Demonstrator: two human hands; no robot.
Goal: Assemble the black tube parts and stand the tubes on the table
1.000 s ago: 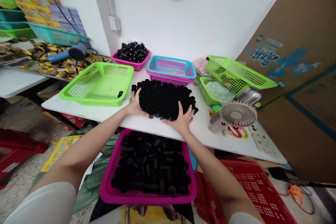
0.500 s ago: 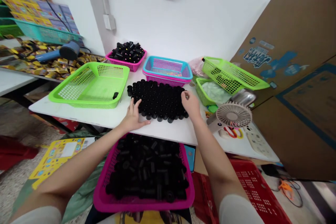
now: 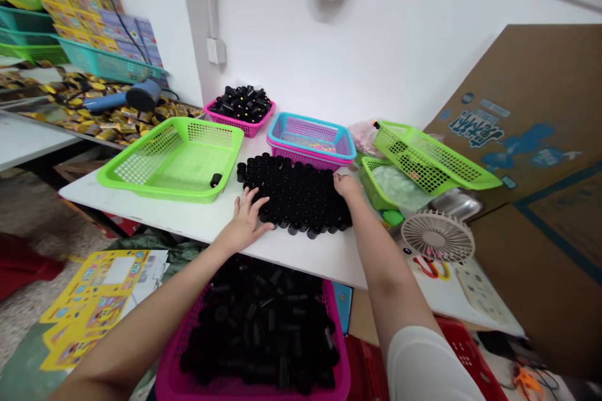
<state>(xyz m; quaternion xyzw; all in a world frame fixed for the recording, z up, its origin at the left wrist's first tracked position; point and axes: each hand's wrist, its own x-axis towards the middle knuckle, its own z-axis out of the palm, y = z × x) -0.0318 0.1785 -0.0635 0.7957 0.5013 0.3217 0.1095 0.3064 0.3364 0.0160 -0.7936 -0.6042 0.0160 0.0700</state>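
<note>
The left hand (image 3: 247,219) rests its spread, apart fingers (image 3: 256,203) on the near-left edge of a block of upright matte-black plastic cylinders (image 3: 296,197), lying lengthwise side to side on the white desk (image 3: 155,213). The right hand (image 3: 347,187) sits on the block's far-right corner, its fingers curled and partly hidden, so any grip cannot be told. Below, the frame cuts off a magenta plastic basket (image 3: 341,363) of loose black cylinders.

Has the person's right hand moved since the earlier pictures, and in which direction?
Yes. The right hand moved forward, away from the person, and now sits nearer the blue-rimmed basket, at the far edge of the black cylinders.
</note>
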